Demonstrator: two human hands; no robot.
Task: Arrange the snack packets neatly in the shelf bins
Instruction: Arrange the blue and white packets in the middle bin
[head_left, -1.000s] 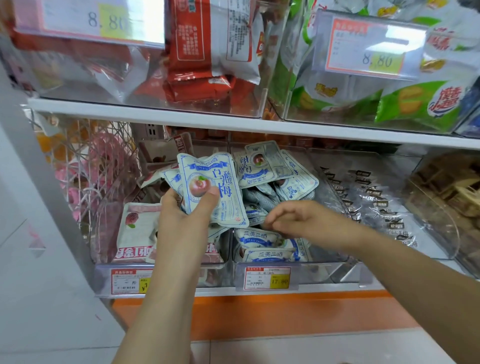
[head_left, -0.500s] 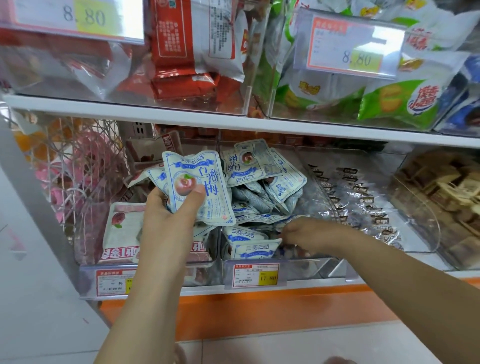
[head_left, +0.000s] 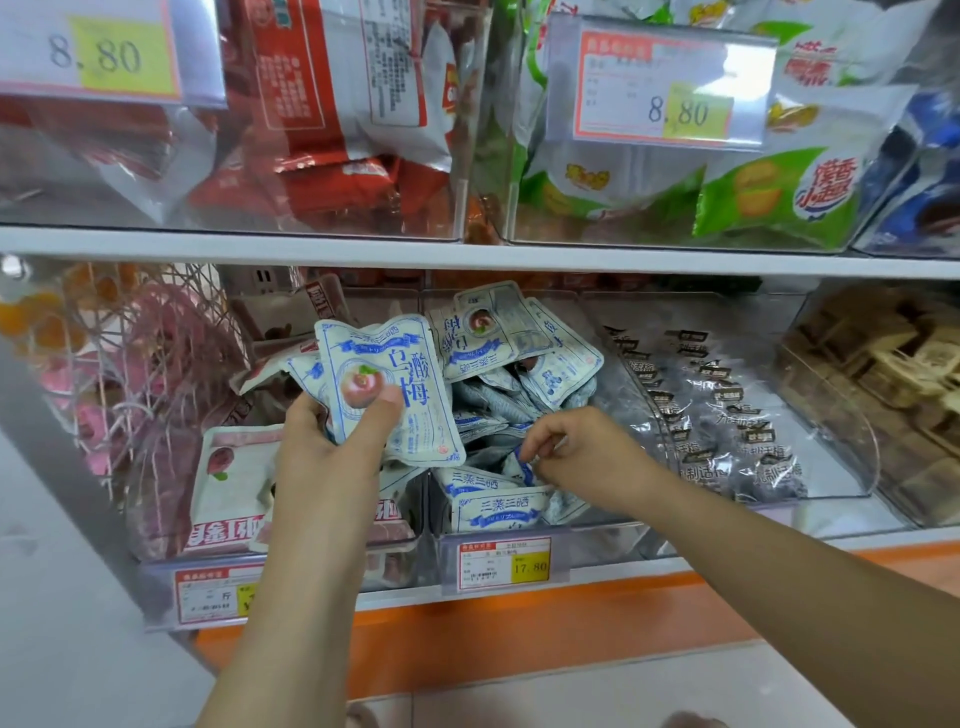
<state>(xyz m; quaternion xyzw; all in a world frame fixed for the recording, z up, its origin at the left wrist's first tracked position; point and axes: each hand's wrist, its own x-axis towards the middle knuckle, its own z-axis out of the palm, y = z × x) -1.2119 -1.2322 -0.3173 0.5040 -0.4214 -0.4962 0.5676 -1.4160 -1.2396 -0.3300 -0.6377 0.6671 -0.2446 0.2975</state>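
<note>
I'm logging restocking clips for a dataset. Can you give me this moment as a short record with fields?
setting: shop shelf with clear bins
left hand: grips a bunch of plum packets, upright above the bins
right hand: in the middle bin, pinching a loose packet
middle bin: jumbled blue-and-white packets, unsorted
price tag: 17.80, on the middle bin's front
right neighbour: dark sweets in clear wrappers

Glossy blue-and-white plastic snack packets fill a clear, shiny plastic bin; the shelf edge looks smooth white, paper price tag.
</note>
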